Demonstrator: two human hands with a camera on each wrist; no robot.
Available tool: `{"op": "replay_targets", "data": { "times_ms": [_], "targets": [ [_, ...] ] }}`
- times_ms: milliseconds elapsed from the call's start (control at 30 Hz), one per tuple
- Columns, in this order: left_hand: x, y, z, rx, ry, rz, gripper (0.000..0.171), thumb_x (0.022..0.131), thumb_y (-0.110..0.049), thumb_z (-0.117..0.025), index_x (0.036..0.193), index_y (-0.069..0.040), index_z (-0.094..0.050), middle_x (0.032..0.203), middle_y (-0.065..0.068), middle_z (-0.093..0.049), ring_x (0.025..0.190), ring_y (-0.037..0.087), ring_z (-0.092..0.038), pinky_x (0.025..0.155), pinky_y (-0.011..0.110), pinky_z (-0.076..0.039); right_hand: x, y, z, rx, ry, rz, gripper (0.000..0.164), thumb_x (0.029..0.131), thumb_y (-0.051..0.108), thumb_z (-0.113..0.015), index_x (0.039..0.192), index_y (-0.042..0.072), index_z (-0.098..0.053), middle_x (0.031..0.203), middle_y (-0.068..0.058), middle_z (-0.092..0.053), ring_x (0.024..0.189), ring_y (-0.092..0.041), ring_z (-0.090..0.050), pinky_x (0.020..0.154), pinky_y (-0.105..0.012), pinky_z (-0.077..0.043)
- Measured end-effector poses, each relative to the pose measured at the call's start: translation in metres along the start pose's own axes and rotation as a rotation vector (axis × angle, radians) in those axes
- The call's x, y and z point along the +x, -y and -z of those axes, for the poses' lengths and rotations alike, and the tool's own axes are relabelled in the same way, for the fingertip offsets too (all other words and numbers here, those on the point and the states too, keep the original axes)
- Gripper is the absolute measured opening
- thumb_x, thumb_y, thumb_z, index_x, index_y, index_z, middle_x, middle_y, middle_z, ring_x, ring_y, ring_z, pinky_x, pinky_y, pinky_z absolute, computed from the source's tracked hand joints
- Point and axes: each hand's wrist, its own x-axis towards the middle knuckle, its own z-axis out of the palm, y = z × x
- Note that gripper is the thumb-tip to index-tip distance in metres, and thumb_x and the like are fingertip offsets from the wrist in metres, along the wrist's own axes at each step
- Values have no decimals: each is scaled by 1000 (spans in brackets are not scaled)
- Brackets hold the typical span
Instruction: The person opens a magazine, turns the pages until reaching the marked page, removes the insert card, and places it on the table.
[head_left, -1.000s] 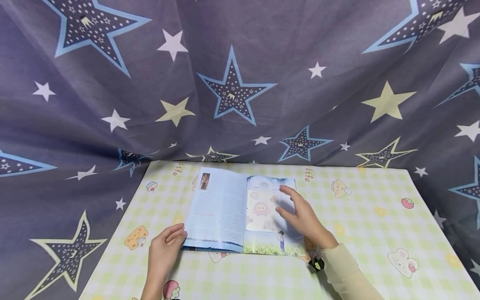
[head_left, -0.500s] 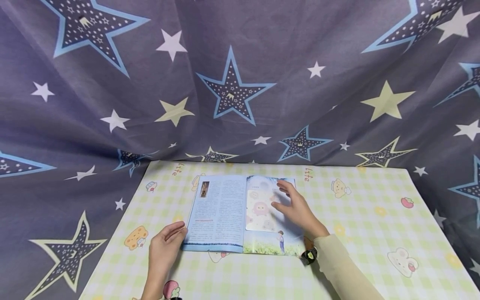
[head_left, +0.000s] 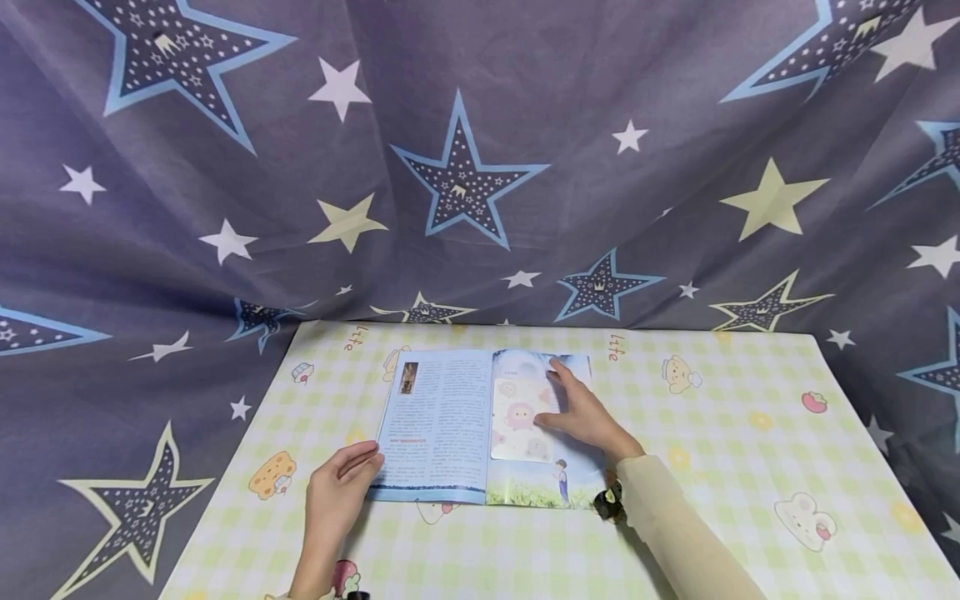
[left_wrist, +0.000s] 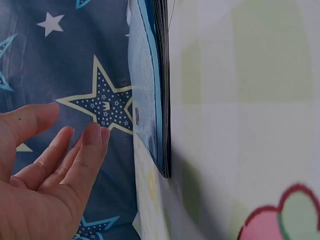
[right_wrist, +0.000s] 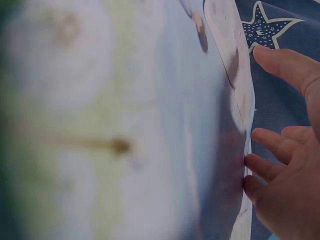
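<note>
A magazine (head_left: 442, 417) lies spread on the table, its left page full of text and its right page showing a sky-and-grass picture. On the right page rests a white rounded-corner card (head_left: 517, 446) printed with a pink cartoon figure. My left hand (head_left: 339, 487) is at the magazine's lower left edge; in the left wrist view its fingers (left_wrist: 87, 150) are loosely bent, with nothing between them and the thumb. Over the right page is my right hand (head_left: 588, 417), thumb reaching above the card. In the right wrist view, its lower fingertips (right_wrist: 250, 182) are right at the page surface.
A pale green checked cloth with cartoon prints covers the table (head_left: 720, 450). Behind and beside it hangs a dark star-patterned curtain (head_left: 585, 208). A small black device (head_left: 607, 502) sits at my right wrist.
The left page, raised and curved before, has settled flatter. My right hand has shifted left, farther over the card. My left hand has moved slightly right.
</note>
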Motion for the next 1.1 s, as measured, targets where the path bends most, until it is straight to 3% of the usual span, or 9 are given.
{"op": "replay_targets", "data": {
  "times_ms": [233, 600, 900, 1100],
  "targets": [
    [0, -1, -1, -28, 27, 3, 27, 91, -10, -74, 116, 0, -71, 115, 19, -70, 96, 10, -70, 79, 14, -54, 2, -1, -4, -122, 17, -1, 102, 80, 24, -85, 157, 1, -23, 152, -19, -43, 143, -46, -26, 116, -61, -20],
    [-2, -2, -4, -45, 27, 11, 29, 91, -10, -74, 117, 1, -70, 115, 18, -70, 98, 13, -70, 80, 15, -54, 1, 5, -5, -219, 31, -20, 93, 81, 24, -85, 156, 8, -33, 147, -13, -51, 144, -45, -25, 116, -63, -21],
    [-2, -2, -7, -36, 43, -7, 31, 91, -8, -73, 120, 2, -68, 117, 18, -70, 99, 13, -70, 82, 15, -54, 2, 5, -5, -175, 0, 78, 86, 80, 9, -85, 152, 2, -37, 133, -19, -57, 130, -40, -46, 112, -56, -33],
    [-1, 0, -8, -18, 53, -14, 32, 92, -10, -73, 121, 1, -68, 117, 16, -70, 102, 17, -69, 82, 13, -53, 1, 6, -6, -144, -36, 81, 83, 79, 2, -82, 151, 5, -40, 122, -14, -57, 115, -32, -53, 104, -51, -41]
  ]
}}
